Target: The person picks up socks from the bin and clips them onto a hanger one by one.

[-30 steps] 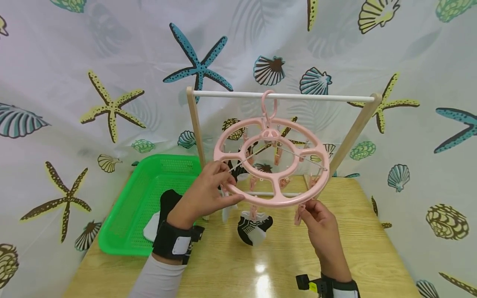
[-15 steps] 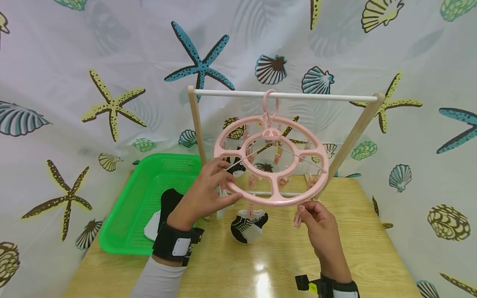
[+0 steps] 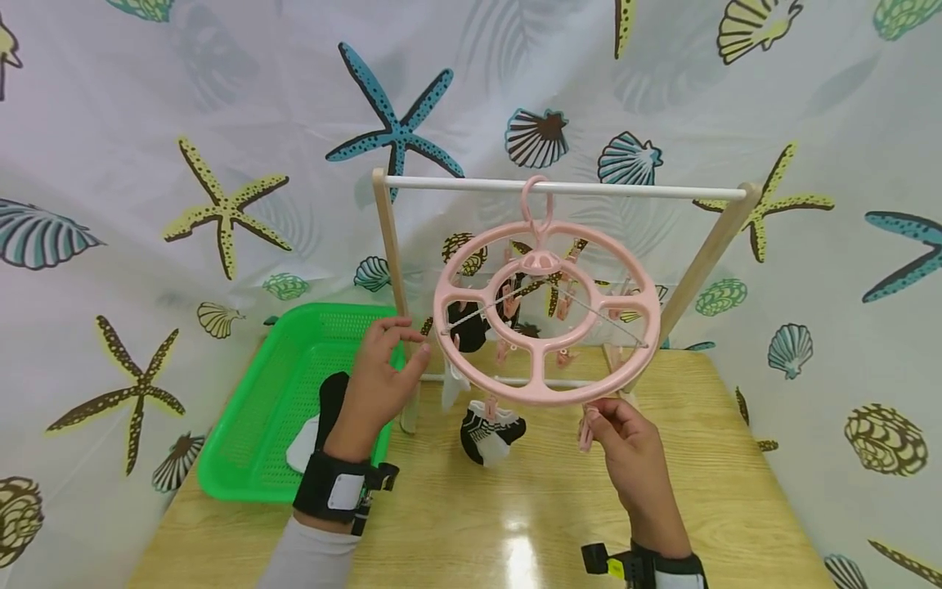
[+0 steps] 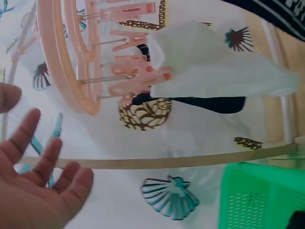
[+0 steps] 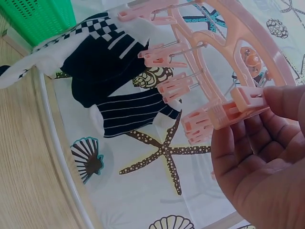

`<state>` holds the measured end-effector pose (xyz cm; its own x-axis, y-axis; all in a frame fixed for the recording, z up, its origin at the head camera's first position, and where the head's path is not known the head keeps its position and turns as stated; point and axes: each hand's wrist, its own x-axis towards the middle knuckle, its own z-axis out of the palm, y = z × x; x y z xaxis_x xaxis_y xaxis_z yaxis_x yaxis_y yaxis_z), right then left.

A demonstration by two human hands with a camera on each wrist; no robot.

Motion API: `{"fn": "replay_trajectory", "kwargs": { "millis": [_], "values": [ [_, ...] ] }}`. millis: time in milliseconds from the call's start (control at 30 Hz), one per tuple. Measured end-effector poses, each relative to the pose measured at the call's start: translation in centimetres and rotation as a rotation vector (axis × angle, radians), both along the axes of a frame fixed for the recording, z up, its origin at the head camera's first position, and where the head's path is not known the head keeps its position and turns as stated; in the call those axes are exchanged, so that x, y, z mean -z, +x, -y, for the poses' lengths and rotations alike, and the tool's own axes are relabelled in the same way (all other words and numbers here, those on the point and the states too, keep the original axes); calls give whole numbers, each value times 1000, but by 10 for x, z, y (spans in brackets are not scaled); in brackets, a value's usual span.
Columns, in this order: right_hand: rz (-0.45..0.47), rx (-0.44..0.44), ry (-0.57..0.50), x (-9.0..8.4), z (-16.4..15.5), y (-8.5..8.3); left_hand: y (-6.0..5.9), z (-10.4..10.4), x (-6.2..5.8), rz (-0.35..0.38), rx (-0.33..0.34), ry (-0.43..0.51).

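That pink clip hanger (image 3: 546,315) hangs off the rack's white rail (image 3: 567,190), light and swingy. Right hand (image 3: 629,446) pinches one springy peg (image 5: 224,113); left hand (image 3: 379,380) hovers beside it, fingers loose, holding nothing.

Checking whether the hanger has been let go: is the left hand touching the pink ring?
Apart. The head view shows the left hand open beside the ring, backdrop visible between them; the left wrist view shows that gap too.

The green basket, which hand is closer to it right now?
Left. The left hand hovers open by the green basket, at its right rim, holding nothing. The right hand is across the table, pinching a pink clip under the round hanger.
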<state>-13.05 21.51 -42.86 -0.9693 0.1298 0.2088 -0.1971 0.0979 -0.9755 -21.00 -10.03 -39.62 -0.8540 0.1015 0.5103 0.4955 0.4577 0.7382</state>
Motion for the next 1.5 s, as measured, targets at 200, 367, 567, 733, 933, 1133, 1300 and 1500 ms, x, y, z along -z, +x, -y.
{"fn": "replay_trajectory", "kwargs": {
  "millis": [200, 367, 567, 733, 933, 1133, 1300, 1500],
  "values": [
    [6, 1, 1, 0, 0, 1, -19, 22, 26, 344, -117, 43],
    [0, -5, 2, 2, 2, 2, -44, 47, 51, 500, -140, -85],
    [2, -5, -5, 4, 3, 4, -67, 77, 75, 551, -169, -247],
    [9, 2, -5, 5, 1, 6, -72, 97, 95, 572, -189, -477],
    [5, 16, -10, 5, -1, 8, -69, 105, 112, 626, -240, -583],
    [-20, 6, -22, 5, -1, 7, -78, 100, 133, 792, -207, -457],
    [-26, -1, -25, 4, 0, 7, -85, 105, 159, 824, -245, -418],
    [-34, -19, -17, 4, 1, 6, -67, 105, 142, 826, -251, -402]
  ]
}}
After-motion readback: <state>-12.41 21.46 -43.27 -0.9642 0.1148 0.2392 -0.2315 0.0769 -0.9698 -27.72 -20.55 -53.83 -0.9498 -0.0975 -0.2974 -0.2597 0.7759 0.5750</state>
